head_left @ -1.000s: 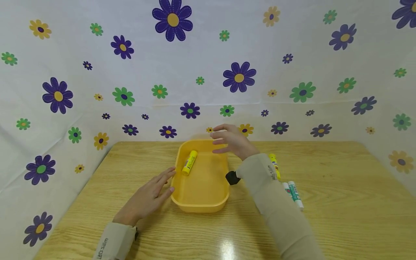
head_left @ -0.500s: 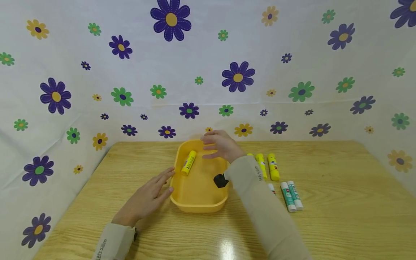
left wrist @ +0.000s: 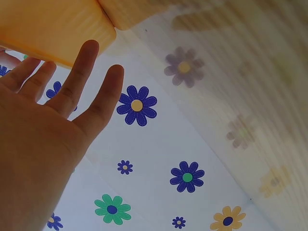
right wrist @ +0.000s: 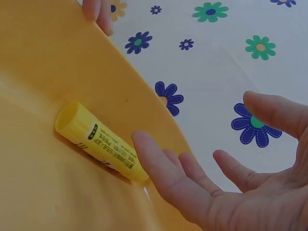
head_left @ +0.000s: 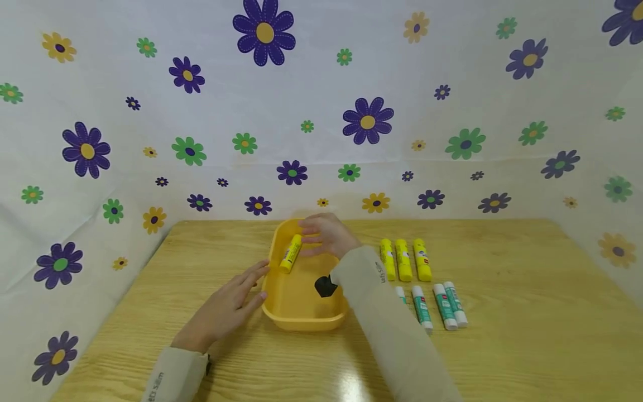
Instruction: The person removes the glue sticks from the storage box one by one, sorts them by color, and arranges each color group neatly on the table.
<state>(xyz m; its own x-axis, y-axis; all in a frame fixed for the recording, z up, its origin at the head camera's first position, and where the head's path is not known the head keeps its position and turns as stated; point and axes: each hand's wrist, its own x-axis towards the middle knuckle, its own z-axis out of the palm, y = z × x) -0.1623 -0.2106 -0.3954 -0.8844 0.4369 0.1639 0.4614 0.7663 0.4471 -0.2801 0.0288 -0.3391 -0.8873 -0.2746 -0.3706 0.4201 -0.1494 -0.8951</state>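
A yellow glue stick (head_left: 291, 254) lies along the left side inside the yellow-orange plastic tray (head_left: 306, 322). Over the tray's far part is my right hand (head_left: 329, 235), its fingers spread and holding nothing. In the right wrist view the right fingers (right wrist: 166, 178) come close to one end of the glue stick (right wrist: 103, 144), thumb apart. My left hand (head_left: 223, 307) rests its fingertips at the tray's left rim, fingers extended. The left wrist view shows the left fingers (left wrist: 77, 77) against the tray's outer wall (left wrist: 53, 29).
Right of the tray stand rows of glue sticks lying on the wooden table (head_left: 527, 312): three yellow ones (head_left: 403, 260) behind, several white-and-green ones (head_left: 422, 308) in front, one partly hidden by the right sleeve. A flowered cloth (head_left: 311, 84) hangs behind the table.
My right hand has moved left and down into the space over the tray, toward the glue stick there. More glue sticks on the right have come into sight. The left hand has stayed put.
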